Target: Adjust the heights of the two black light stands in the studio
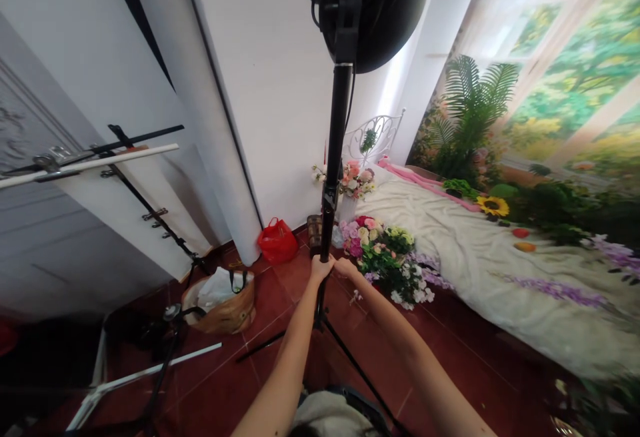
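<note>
From where I sit, watching through the head camera, the light stand [341, 117] rises straight out of the grip, directly ahead of the body. The left hand [321, 268] is closed around its black pole; the right hand [345, 267] meets it just beside, on the far side of the left thumb, though I can't tell whether those fingers wrap the tube or only press against it.

Well above both hands hangs the big lamp head [383, 14], so I'd judge the whole thing top-heavy — stiff metal below, bulky and probably breakable at the top. The tube looks smooth and could slide in a loose palm. I'd favour a firm two-handed hold on the bare pole, clear of the collar joint [329, 198] just above the hands, which might pinch, and of the thin cord [353, 94] higher up. Below the hands the tripod legs [356, 376] spread across the tiles — easy to snag, I'd think, with the flowers [395, 257] near the right hand.
</note>
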`<state>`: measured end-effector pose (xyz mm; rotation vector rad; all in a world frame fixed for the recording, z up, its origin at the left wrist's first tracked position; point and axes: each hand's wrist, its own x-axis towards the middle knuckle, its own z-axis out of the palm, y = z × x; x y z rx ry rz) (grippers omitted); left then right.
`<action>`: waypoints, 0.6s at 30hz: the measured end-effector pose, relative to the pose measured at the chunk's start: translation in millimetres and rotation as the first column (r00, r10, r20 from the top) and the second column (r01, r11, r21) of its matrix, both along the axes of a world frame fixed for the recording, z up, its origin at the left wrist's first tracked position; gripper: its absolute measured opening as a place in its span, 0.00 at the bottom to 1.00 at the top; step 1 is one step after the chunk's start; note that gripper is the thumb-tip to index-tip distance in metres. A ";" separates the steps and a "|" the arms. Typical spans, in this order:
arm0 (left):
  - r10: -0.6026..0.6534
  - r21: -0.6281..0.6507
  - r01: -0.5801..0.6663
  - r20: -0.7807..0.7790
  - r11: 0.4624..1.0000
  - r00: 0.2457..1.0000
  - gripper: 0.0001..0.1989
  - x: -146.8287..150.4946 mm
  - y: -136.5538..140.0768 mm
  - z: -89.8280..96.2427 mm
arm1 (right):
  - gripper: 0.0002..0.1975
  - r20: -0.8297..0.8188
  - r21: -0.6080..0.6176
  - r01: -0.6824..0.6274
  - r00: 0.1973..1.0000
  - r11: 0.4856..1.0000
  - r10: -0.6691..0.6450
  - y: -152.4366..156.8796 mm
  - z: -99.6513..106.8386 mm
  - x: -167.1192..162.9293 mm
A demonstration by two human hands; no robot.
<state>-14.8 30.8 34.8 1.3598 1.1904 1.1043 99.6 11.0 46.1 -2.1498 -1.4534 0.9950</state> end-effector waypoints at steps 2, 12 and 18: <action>0.012 -0.018 -0.012 -0.013 1.000 1.000 0.08 -0.5 -0.1 0.3 | 0.32 -0.084 0.043 0.003 0.996 0.999 0.001 -8.0 -8.3 -1.9; -0.009 -0.026 0.009 -0.007 1.000 1.000 0.13 1.4 -0.1 0.2 | 0.31 -0.298 0.296 0.112 0.954 0.949 -0.020 -30.4 -10.1 -11.9; -0.022 -0.021 0.023 0.006 1.000 1.000 0.10 2.6 2.1 -2.1 | 0.24 -0.288 0.248 0.048 0.957 0.967 0.026 -27.2 10.7 -4.4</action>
